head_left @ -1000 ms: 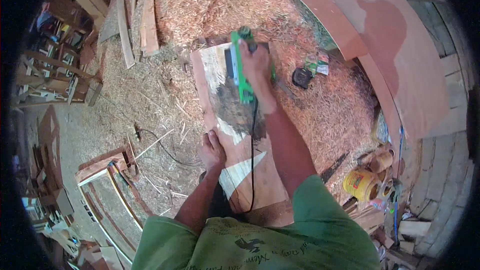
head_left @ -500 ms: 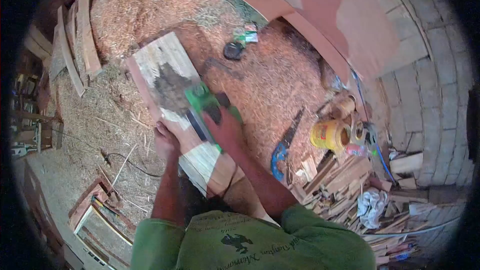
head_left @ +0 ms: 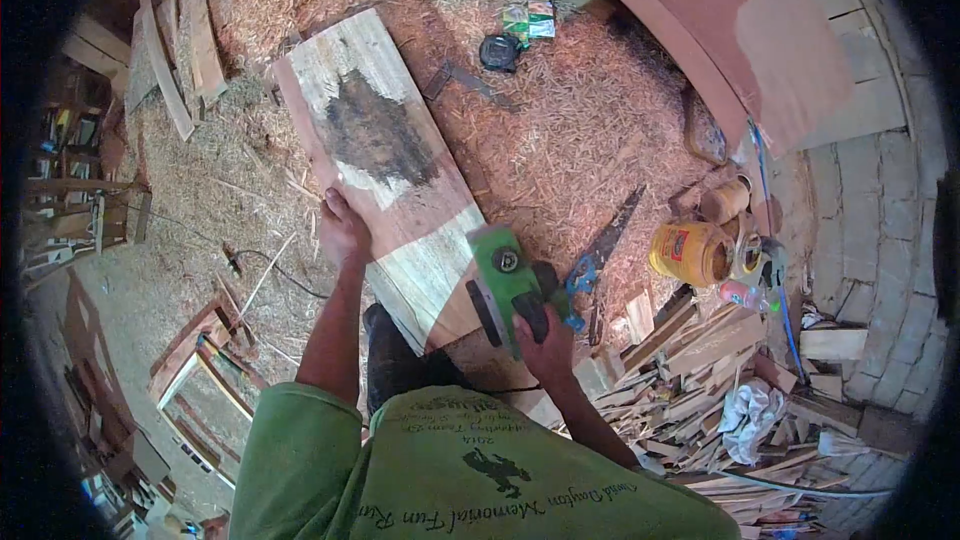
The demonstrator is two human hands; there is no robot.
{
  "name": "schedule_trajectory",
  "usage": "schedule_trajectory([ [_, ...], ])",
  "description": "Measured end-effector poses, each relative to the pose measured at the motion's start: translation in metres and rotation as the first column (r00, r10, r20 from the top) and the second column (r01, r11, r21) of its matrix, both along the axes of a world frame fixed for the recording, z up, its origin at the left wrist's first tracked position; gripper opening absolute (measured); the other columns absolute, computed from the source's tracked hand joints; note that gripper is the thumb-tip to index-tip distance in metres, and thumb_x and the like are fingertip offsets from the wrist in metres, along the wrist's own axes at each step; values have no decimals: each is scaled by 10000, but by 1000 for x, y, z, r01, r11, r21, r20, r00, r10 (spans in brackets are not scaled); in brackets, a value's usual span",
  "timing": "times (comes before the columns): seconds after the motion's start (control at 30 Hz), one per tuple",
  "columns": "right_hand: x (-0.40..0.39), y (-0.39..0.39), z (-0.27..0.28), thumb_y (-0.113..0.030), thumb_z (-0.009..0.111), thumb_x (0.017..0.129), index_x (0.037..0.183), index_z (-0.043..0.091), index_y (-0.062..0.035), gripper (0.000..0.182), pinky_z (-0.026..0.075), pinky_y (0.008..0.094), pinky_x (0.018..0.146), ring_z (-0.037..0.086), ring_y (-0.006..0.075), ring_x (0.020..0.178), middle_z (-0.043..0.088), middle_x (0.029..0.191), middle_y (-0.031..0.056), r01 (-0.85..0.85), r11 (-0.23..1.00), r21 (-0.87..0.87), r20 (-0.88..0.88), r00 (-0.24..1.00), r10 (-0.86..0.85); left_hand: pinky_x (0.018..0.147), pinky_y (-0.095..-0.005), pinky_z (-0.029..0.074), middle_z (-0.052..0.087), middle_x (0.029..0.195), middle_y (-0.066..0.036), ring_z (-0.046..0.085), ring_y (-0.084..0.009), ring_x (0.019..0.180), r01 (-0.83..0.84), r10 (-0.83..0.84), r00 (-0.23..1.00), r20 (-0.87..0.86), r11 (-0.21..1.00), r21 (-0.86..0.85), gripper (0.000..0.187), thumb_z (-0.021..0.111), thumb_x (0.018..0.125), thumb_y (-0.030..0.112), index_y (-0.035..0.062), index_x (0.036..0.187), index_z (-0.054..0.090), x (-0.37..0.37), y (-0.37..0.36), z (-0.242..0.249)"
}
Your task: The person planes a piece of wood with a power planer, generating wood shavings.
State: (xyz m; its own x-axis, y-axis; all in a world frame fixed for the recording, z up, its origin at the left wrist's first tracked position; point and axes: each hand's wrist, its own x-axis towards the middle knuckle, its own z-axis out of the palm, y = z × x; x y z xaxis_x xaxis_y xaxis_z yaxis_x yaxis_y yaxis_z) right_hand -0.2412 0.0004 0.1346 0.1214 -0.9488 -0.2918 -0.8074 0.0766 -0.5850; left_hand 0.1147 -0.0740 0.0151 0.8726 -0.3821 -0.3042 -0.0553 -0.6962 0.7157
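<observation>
A wooden board lies slanted in the middle, with a dark rough patch on its upper part. My left hand grips the board's left edge, fingers wrapped over it. In my right hand is a green power planer, held by its black handle. The planer is tilted beside the board's lower right edge; whether it touches the board I cannot tell. My right fingers are closed round the handle.
A blue-handled saw lies right of the planer, near a yellow container. Wood offcuts are heaped at the lower right. A black tape measure and metal square lie above the board among shavings.
The planer in my right hand has moved off the board, down and to the right. The dark patch is now uncovered. My left hand still holds the board's left edge, and the view has shifted.
</observation>
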Motion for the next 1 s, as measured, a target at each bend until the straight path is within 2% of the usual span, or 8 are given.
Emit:
schedule_trajectory([
  [0.07,24,-23,-3,-361,771,893,1108,638,29,464,545,455,674,699,394,738,701,836,215,22,993,-120,5,1000,-22,900,-571,477,688,1139,-300,628,-520,1077,30,-31,999,-35,999,-23,735,300,1038,628,31,1274,658,3,0,-1],
  [0.17,74,-64,28,-493,689,941,1261,600,47,635,525,499,941,680,441,1033,696,1106,281,32,999,-20,-54,998,-33,831,-607,467,683,1017,-333,631,-548,965,-36,40,998,52,995,-88,682,309,1045,581,33,1173,693,-1,-2,-6],
  [0.27,118,-116,33,-492,684,940,1240,617,40,614,539,502,905,690,455,984,708,1038,284,31,994,104,101,994,-41,834,-610,459,675,1020,-342,627,-551,956,-12,23,997,73,990,-143,666,325,1045,570,32,1193,689,2,0,-15],
  [0.47,226,-225,18,-477,683,934,1162,642,48,574,551,525,805,692,490,908,702,990,306,-99,957,-271,87,988,127,787,-608,451,668,977,-338,620,-557,924,-21,28,999,46,987,-161,663,335,1053,565,8,1159,678,5,-1,-1],
  [0.53,266,-270,8,-495,674,933,1108,659,56,578,551,536,781,694,495,883,703,968,312,-91,977,-194,203,970,130,783,-605,456,666,975,-340,620,-556,921,-8,14,999,30,985,-171,659,336,1058,562,6,1165,673,4,-1,8],
  [0.6,309,-309,-2,-535,660,935,1067,692,23,574,536,540,786,692,467,909,712,941,278,-122,883,-454,126,972,199,772,-604,458,660,952,-346,623,-557,916,-14,16,1000,11,989,-150,627,355,1063,540,8,1160,674,6,-2,14],
  [0.8,426,-428,-6,-714,593,882,808,704,15,741,556,508,801,723,422,860,728,864,255,-127,900,-416,-2,990,139,746,-618,451,655,908,-352,620,-568,898,-35,34,999,-5,986,-162,601,347,1063,528,22,1053,669,7,-2,2],
  [1.0,402,-397,28,-714,590,882,789,684,4,730,552,515,791,720,406,761,716,739,216,-237,957,-166,222,937,271,807,-631,476,668,989,-352,625,-570,947,-29,29,1000,-1,990,-137,606,312,1060,555,49,1132,638,6,5,-43],
])
